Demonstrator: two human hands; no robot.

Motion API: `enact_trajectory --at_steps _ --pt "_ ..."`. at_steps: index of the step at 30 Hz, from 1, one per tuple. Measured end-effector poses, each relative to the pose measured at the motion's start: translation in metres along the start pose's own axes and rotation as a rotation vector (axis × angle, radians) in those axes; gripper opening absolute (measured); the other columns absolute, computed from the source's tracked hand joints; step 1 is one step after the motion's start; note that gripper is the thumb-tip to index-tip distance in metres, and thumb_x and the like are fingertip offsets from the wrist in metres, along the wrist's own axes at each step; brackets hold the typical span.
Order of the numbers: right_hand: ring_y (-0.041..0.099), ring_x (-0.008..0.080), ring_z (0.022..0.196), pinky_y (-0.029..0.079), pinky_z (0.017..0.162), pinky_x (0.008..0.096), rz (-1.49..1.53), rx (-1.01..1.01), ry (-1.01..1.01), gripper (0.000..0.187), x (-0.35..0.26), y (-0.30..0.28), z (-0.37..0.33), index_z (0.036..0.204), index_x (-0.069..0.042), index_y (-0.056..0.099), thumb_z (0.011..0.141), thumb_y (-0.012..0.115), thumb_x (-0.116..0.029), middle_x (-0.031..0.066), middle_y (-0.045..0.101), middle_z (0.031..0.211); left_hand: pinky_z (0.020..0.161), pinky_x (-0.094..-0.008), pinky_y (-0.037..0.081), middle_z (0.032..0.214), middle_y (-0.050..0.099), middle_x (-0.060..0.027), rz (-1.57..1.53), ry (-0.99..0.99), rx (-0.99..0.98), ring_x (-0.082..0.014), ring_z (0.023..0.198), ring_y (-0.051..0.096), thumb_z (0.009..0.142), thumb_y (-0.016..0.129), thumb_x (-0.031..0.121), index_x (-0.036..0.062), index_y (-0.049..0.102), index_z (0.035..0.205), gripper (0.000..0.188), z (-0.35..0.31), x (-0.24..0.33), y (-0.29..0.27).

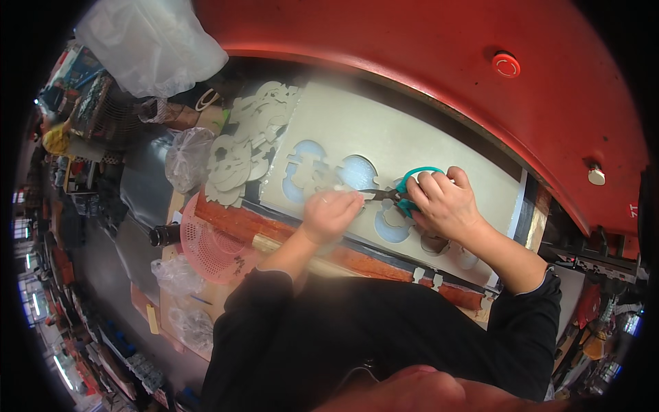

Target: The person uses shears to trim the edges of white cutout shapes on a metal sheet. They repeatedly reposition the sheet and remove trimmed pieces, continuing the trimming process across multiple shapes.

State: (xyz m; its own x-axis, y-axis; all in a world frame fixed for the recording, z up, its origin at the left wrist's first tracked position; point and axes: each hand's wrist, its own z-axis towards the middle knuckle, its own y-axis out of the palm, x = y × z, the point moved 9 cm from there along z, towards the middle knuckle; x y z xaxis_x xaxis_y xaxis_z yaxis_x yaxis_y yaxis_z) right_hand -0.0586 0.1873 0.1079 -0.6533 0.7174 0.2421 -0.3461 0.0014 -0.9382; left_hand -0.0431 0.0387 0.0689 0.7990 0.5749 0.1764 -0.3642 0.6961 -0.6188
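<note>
My right hand (pixel 443 202) holds scissors (pixel 386 195) with teal handles, fingers through the loops. Their dark blades point left, toward my left hand (pixel 331 214). Its fingertips are pinched on a small pale piece (pixel 368 196) at the blade tips; the piece's full outline is hard to make out. Both hands are above a large pale grey sheet (pixel 473 172) with rounded cut-outs, through which a bluish surface (pixel 358 173) shows. Beside my left hand lie notched pale shapes (pixel 309 172), partly blurred.
A pile of cut grey shapes (pixel 237 161) lies at the sheet's left. A pink perforated basket (pixel 213 237) and clear plastic bags (pixel 189 158) sit farther left. Beyond the sheet rises a red machine body (pixel 412 41) with a red push button (pixel 506 64). A wooden edge (pixel 329 268) runs nearest me.
</note>
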Motion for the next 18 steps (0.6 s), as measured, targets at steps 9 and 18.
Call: enact_trajectory --at_steps 9,18 --pt "0.051 0.0153 0.076 0.035 0.074 0.0357 0.104 -0.027 0.038 0.051 0.013 0.014 -0.006 0.102 -0.015 0.058 0.059 0.076 -0.036 0.0010 0.051 0.087 0.055 -0.0277 0.049 0.082 0.060 0.0007 0.020 0.003 0.043 -0.0183 0.073 0.058 0.062 0.068 0.006 0.0093 0.072 0.086 0.025 -0.005 -0.001 0.001" --pt "0.053 0.0174 0.078 0.035 0.076 0.0377 0.117 -0.038 0.056 0.057 0.010 0.018 -0.007 0.103 -0.014 0.057 0.055 0.079 -0.036 0.0023 0.055 0.091 0.051 -0.0294 0.042 0.078 0.055 0.0006 0.016 0.019 0.045 -0.0183 0.075 0.057 0.067 0.072 0.008 0.0109 0.069 0.091 0.025 -0.011 -0.003 0.001"
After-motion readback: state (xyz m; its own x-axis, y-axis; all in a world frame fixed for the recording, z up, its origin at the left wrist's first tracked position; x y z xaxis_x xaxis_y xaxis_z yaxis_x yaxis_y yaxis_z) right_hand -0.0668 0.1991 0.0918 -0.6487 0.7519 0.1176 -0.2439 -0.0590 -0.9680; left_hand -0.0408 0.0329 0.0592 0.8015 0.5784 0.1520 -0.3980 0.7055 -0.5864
